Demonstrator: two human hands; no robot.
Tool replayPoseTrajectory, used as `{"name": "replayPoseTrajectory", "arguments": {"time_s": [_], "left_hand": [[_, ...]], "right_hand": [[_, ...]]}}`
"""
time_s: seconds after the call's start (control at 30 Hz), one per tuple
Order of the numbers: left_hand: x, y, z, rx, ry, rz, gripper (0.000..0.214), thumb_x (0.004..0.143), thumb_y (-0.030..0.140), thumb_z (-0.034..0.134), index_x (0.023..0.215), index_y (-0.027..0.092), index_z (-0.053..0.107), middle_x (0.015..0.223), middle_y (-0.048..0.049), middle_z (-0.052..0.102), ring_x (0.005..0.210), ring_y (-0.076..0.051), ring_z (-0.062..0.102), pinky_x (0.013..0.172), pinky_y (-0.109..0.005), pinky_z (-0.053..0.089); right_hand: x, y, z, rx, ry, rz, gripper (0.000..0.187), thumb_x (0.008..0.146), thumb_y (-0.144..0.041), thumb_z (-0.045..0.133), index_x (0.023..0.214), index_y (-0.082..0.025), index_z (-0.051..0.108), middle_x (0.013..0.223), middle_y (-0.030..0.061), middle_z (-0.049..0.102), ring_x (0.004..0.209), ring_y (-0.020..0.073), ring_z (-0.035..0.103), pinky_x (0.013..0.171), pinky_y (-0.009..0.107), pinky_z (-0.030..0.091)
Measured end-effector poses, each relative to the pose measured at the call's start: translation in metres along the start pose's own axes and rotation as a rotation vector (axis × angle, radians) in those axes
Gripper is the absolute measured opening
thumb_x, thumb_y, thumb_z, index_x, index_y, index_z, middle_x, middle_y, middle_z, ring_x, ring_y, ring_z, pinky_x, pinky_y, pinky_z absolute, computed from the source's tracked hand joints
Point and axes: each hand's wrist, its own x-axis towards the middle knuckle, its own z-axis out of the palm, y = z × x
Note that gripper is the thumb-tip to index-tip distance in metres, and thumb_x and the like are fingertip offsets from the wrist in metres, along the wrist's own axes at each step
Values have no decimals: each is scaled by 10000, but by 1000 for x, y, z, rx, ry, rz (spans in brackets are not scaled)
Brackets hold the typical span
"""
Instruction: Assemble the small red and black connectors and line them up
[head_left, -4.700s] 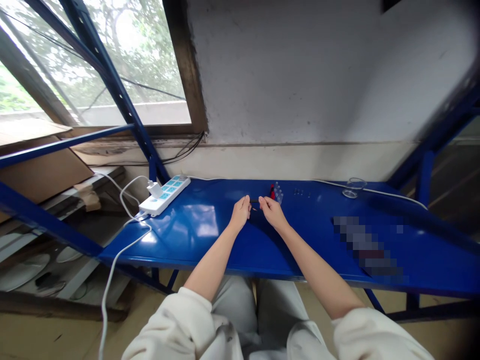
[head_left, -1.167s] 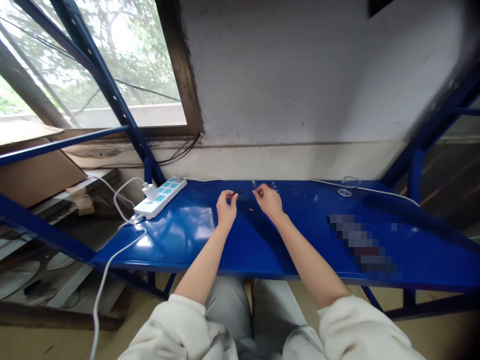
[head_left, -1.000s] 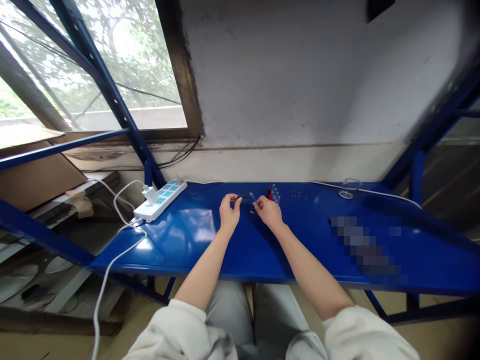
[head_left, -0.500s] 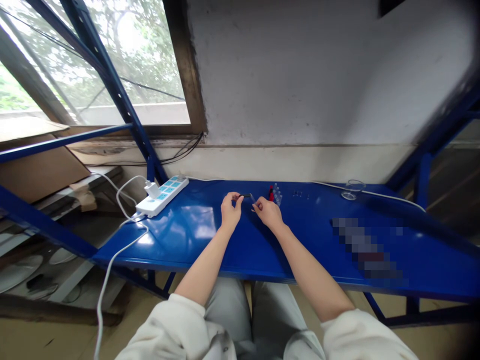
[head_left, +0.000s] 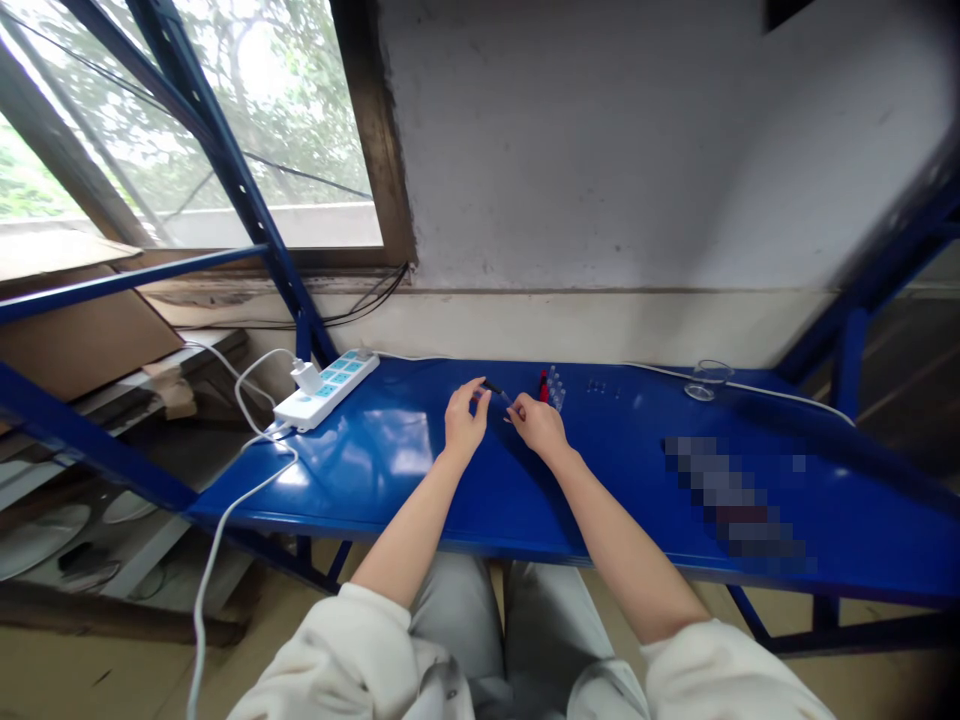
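My right hand [head_left: 538, 424] is closed in a pinch on a slim clear tube [head_left: 506, 399], which has a dark cap-like end [head_left: 493, 388] slanting up to the left. My left hand [head_left: 466, 418] is at that dark end, thumb and forefinger apart; whether a fingertip touches it is hard to tell. Just beyond my right hand, several small clear tubes [head_left: 555, 386] stand grouped beside a red piece [head_left: 544, 386]. What exactly the dark end is cannot be made out.
A white power strip [head_left: 319, 398] with a plug and cable lies on the blue table [head_left: 360, 500] at left. Several tiny clear pieces [head_left: 597, 388] lie right of the tubes. A clear round dish [head_left: 703, 385] sits near the wall. A blurred patch [head_left: 731, 500] covers something at right.
The dark end has swung from nearly level and bent against the tube to in line with it. My left thumb and forefinger have spread apart; my right hand has barely moved.
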Motion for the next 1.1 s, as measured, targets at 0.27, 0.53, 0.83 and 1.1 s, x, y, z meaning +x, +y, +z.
{"name": "replayPoseTrajectory", "arguments": {"time_s": [0.27,0.53,0.83,1.1], "left_hand": [[-2,6,1,0,-175,67,301,838,306,433,1109,241,545,876,-41,603,747,-131,545,716,-283,451],[2,8,-2,-127,-72,-46,199,797,338,496,840,185,615,843,-36,605,721,-115,557,590,-224,417],[2,3,3,-189,-101,-133,189,773,343,521,827,170,575,837,-38,604,715,-115,562,598,-225,430],[2,6,3,-127,-92,-73,192,785,345,501,825,176,584,805,-36,596,725,-119,557,583,-226,407]], "right_hand": [[0,0,2,35,76,16,154,818,-330,427,787,-215,524,650,-6,602,559,123,542,472,210,249],[-2,1,5,57,114,-78,172,824,-345,423,811,-215,535,652,-8,607,581,124,555,488,204,280],[-4,-2,5,34,98,-107,195,826,-350,413,797,-210,546,662,2,606,584,127,555,493,204,281],[-5,-5,3,101,95,-111,186,817,-344,399,814,-213,531,652,-2,587,570,123,542,488,203,283]]}}
